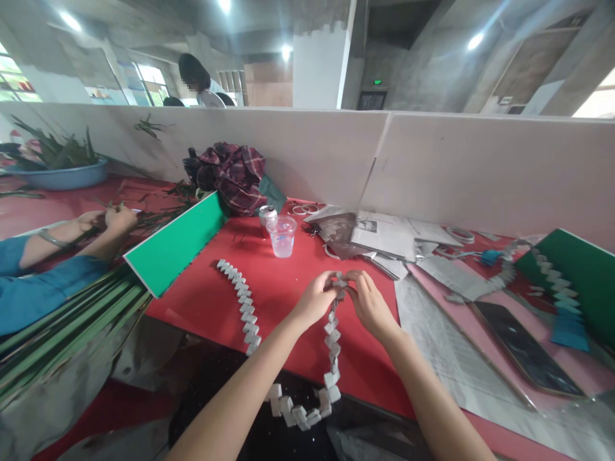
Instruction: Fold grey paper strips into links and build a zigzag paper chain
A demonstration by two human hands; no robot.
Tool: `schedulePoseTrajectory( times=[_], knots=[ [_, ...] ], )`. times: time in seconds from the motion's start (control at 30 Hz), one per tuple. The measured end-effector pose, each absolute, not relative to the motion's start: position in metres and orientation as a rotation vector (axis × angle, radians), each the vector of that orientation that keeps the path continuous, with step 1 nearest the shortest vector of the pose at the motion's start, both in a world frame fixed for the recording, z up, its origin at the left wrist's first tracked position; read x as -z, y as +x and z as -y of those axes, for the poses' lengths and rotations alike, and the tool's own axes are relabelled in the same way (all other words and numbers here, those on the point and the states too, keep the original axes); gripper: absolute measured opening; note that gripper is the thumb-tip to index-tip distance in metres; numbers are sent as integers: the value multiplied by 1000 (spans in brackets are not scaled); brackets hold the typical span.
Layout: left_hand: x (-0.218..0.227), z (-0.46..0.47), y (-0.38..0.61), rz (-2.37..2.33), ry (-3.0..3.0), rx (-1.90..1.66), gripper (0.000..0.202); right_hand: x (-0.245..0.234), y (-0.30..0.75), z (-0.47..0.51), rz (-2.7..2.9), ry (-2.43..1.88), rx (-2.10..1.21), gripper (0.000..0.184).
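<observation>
Both my hands meet over the red table (202, 301). My left hand (314, 299) and my right hand (368, 302) pinch the upper end of a folded newspaper chain (332, 342) between their fingertips. The chain hangs down from my fingers, loops below the table's front edge and comes back up across the red surface toward the left, ending near a green divider board (173, 246).
A clear plastic cup (282, 235) and a small can (266, 218) stand behind my hands. Newspaper sheets (389, 237), a phone (526, 349) and another paper chain (552, 278) lie right. A plaid cloth bundle (230, 176) rests by the partition. Another person's hands (113, 221) work green leaves at left.
</observation>
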State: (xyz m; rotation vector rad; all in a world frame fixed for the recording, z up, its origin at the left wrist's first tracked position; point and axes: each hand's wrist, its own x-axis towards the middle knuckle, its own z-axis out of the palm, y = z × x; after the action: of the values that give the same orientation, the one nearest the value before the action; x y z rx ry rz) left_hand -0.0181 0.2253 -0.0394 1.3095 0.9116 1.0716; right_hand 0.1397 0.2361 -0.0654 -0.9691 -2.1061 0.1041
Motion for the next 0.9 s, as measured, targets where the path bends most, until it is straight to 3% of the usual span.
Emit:
schedulePoseTrajectory(
  times=[0.47, 0.73, 0.9],
  knots=[
    [38, -223, -14, -902, 1327, -1105, 19, 66, 140, -235, 2049, -948, -68, 18],
    [38, -223, -23, -956, 1510, -1078, 47, 56, 139, -232, 1799, -908, -695, 22],
    [41, -222, -24, -893, 1623, -986, 54, 47, 141, -231, 1729, -934, -988, 24]
  ],
)
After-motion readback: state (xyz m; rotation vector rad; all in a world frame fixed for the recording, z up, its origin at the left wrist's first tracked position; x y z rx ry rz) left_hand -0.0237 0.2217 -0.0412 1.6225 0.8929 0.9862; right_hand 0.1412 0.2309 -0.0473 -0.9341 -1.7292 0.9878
